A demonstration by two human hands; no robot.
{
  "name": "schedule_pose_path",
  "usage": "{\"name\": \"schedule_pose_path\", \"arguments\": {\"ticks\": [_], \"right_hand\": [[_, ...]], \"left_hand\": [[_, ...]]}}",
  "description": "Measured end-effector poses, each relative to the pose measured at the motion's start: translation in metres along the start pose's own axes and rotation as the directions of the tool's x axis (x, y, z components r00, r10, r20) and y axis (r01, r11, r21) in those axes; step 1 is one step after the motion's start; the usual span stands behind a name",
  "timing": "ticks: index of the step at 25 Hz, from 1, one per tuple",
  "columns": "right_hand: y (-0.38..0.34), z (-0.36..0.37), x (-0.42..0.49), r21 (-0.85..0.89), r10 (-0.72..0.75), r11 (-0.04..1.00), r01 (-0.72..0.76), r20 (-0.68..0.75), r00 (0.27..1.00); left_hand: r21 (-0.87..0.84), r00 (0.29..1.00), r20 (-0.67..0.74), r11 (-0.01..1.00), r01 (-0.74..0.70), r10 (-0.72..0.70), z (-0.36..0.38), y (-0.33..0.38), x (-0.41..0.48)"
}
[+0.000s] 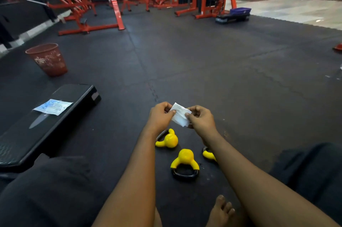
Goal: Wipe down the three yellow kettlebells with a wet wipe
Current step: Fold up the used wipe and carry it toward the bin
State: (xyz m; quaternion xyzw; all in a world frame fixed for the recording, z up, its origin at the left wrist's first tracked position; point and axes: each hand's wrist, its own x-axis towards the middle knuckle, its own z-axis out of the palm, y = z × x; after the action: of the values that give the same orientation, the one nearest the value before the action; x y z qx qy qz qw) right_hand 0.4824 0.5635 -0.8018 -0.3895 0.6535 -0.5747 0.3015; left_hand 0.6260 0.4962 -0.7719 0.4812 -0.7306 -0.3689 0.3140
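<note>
Three small yellow kettlebells with black handles lie on the black floor mat between my legs: the left kettlebell [169, 140], the middle kettlebell [185, 159] nearest me, and the right kettlebell [208, 154] mostly hidden behind my right forearm. Above them, my left hand [160, 115] and my right hand [200, 117] each pinch a side of a white wet wipe [179, 116], which is partly folded and held in the air between them. The wipe touches no kettlebell.
A black step platform [46, 123] lies to my left with a blue-white wipe packet [52, 107] on it. A red mesh bin [47, 59] stands beyond it. Red gym machines [88, 14] line the back. My bare foot [221, 212] rests near the bottom.
</note>
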Motion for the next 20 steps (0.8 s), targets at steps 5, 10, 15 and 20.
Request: {"name": "schedule_pose_path", "arguments": {"ticks": [5,10,15,20], "right_hand": [[0.026,0.054,0.085,0.061,0.069,0.996,-0.071,0.030,0.997],[0.102,0.112,0.197,0.039,0.164,0.985,-0.169,0.099,0.981],[0.124,0.125,0.264,-0.001,0.192,0.981,-0.193,0.081,0.978],[0.024,0.101,0.274,-0.029,0.255,0.967,-0.254,0.072,0.964]], "left_hand": [[-0.064,0.993,-0.038,0.992,0.108,-0.110,-0.001,-0.058,0.076],[-0.103,0.960,-0.051,0.957,0.270,-0.276,0.033,-0.149,0.193],[-0.115,0.958,-0.055,0.955,0.272,-0.280,0.048,-0.171,0.258],[-0.089,0.953,0.037,0.949,0.302,-0.300,-0.001,-0.082,0.273]]}}
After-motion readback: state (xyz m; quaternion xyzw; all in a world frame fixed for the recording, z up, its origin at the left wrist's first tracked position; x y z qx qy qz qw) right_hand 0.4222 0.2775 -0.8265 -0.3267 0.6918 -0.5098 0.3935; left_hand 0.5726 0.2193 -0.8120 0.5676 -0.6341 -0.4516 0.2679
